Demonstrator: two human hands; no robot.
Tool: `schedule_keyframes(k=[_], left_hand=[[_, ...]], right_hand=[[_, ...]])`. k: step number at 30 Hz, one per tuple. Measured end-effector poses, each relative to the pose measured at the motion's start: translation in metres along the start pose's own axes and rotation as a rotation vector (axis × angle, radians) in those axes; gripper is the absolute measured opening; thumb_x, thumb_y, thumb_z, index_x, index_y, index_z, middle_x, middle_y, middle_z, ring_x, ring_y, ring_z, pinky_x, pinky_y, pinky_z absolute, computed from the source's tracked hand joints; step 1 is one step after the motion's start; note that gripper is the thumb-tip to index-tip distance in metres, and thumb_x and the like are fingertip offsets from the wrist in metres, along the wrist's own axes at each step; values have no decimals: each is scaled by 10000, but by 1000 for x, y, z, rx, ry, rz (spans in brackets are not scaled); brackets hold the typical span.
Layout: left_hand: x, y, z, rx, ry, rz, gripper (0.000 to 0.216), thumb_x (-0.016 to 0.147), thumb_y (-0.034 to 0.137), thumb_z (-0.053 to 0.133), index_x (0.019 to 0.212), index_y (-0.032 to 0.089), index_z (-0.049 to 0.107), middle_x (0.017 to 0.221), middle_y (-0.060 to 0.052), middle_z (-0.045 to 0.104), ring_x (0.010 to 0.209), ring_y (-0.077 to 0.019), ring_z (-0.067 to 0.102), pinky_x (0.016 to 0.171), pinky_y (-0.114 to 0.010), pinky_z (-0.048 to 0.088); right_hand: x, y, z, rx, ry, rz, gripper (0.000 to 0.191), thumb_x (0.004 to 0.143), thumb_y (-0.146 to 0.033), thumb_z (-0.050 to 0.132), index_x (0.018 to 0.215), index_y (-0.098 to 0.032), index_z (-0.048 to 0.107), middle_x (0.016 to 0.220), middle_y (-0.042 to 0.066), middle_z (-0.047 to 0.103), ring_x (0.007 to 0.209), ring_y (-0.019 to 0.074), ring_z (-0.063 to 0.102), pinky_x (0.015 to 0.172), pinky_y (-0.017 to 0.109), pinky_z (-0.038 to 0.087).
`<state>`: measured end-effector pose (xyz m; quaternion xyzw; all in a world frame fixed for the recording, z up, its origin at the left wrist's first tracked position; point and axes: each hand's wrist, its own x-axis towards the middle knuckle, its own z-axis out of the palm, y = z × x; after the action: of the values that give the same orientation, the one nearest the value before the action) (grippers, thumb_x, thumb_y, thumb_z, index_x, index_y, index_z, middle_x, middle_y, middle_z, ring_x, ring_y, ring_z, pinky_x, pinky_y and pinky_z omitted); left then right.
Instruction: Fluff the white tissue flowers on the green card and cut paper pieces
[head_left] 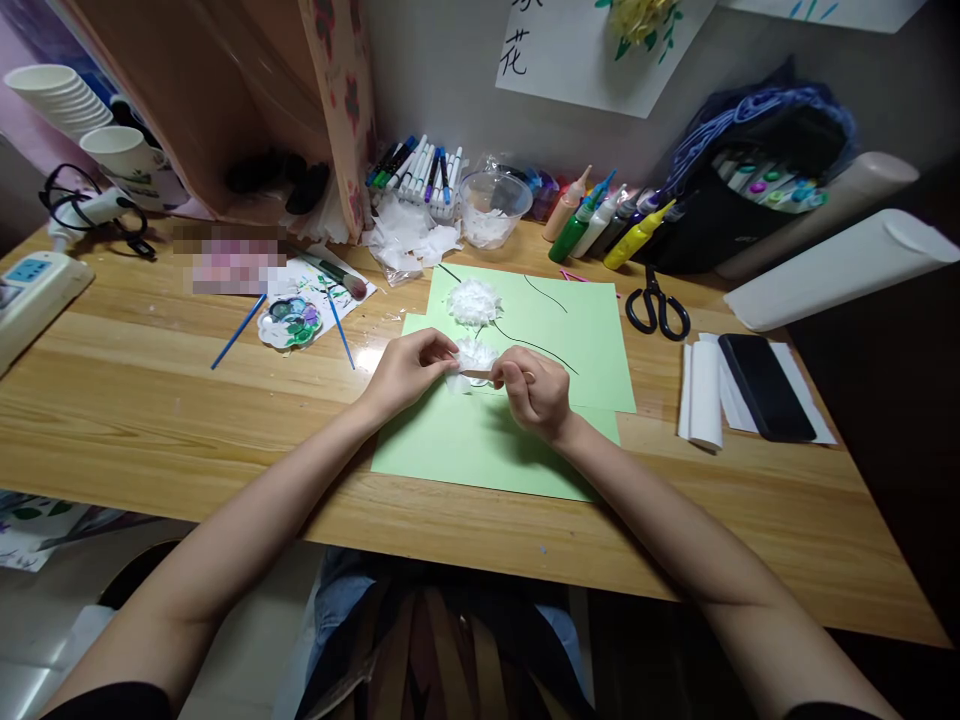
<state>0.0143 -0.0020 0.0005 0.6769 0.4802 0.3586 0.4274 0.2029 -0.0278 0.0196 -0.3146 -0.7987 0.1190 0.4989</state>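
My left hand (410, 368) and my right hand (534, 390) are both closed in a pinch on a small white tissue flower (474, 356), held just above a light green paper sheet (480, 440). A second white tissue flower (473, 300) lies on the upper green sheet (592, 330), beside thin black drawn stems (534, 345). My fingers hide part of the held flower.
Black scissors (658, 305), a black phone (765, 385) on white paper, paint bottles (600, 225), a marker rack (420, 175), a clear plastic cup (492, 205), loose tissue (409, 240), a paint palette (289, 322) with brushes, and stacked paper cups (60, 100) ring the wooden desk (150, 400).
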Motion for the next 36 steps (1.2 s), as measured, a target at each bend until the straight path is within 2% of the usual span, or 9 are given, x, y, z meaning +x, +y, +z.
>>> schedule_keyframes(k=[6, 15, 18, 23, 30, 36], left_hand=[[0, -1, 0, 21, 9, 3, 149, 750, 234, 658, 879, 160, 650, 832, -45, 680, 757, -139, 633, 710, -277, 502], [0, 2, 2, 11, -17, -37, 206, 727, 239, 672, 907, 148, 629, 770, -42, 674, 700, -138, 641, 665, -274, 525], [-1, 1, 3, 24, -5, -38, 196, 730, 239, 664, 900, 149, 627, 761, -40, 671, 685, -133, 634, 651, -267, 521], [0, -2, 4, 68, 7, -8, 184, 737, 236, 648, 899, 152, 634, 785, -41, 663, 687, -125, 622, 652, -259, 511], [0, -3, 4, 74, -1, -5, 199, 748, 255, 637, 921, 157, 631, 795, -39, 663, 690, -125, 615, 662, -260, 509], [0, -4, 4, 76, 3, -5, 190, 751, 260, 637, 912, 158, 631, 793, -38, 661, 704, -129, 623, 667, -262, 512]], right_hand=[[-1, 3, 3, -23, 39, 56, 288, 956, -208, 364, 710, -205, 513, 592, 4, 566, 509, 120, 530, 490, 269, 414], [17, -4, 8, -63, 31, 317, 336, 983, -309, 333, 698, -211, 481, 523, -31, 536, 452, 92, 529, 473, 253, 417], [17, -6, 6, -15, 39, 350, 349, 987, -333, 329, 700, -210, 484, 522, -33, 531, 446, 84, 526, 469, 240, 429], [9, -8, 2, 14, 104, 240, 342, 981, -299, 339, 696, -207, 505, 536, -19, 533, 453, 96, 521, 462, 249, 427], [5, -7, 5, -79, 5, 30, 315, 970, -238, 348, 709, -197, 520, 575, 2, 547, 487, 111, 519, 476, 258, 403], [6, -5, 5, -115, 8, 17, 313, 971, -225, 345, 708, -198, 511, 572, -3, 549, 488, 106, 515, 480, 249, 400]])
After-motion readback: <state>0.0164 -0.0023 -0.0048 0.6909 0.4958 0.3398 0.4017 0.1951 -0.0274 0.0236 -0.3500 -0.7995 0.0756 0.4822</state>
